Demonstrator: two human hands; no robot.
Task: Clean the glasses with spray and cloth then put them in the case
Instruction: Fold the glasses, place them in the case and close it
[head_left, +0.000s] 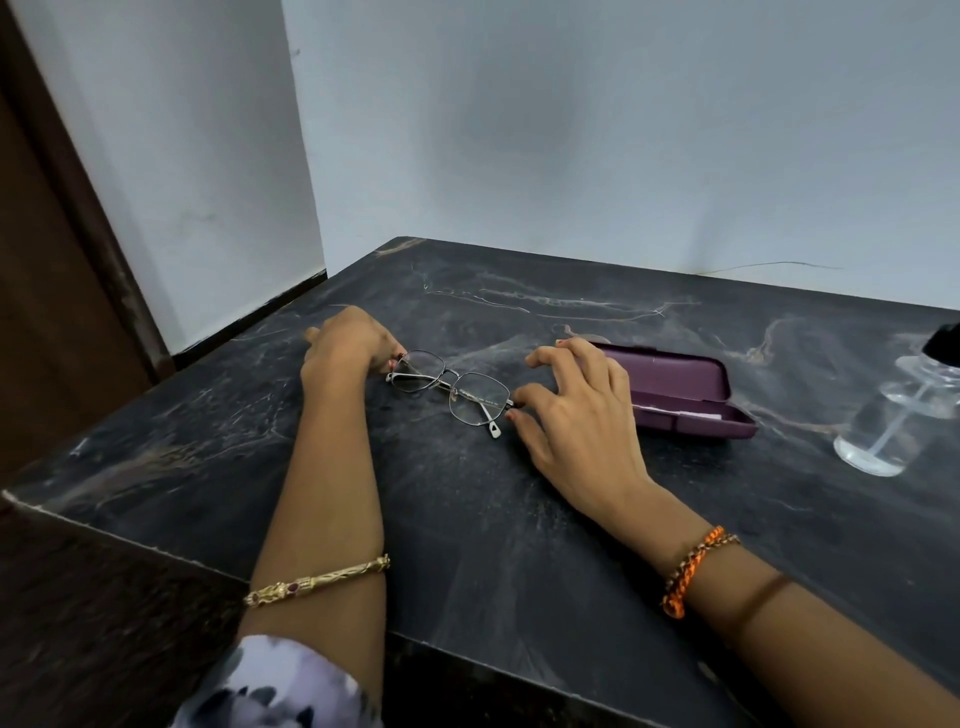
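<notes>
The metal-framed glasses (451, 391) are found lying on the dark marble tabletop (467, 530), roughly at its centre, lenses facing up and temples folded, as far as can be made out. The left hand (347, 340) is set at the frame's left end, fingertips pinched on or against the rim there; the right hand (574, 402) is set at the right end, thumb and forefinger closed at the hinge, remaining fingers spread. Whether the frame is actually lifted cannot be told. The step in hand is judged to be the taking up of the glasses, before any cleaning. The purple case (680, 397) is noted open, just behind the right hand, with a pale strip, possibly the cloth, lying inside. The clear spray bottle (893, 415) stands well to the right, partly cut off by the frame edge. The next move is judged to require one hand freed for the bottle. The table is set into a corner of pale blue-white walls (571, 130); a brown door frame (62, 260) is seen at left.
</notes>
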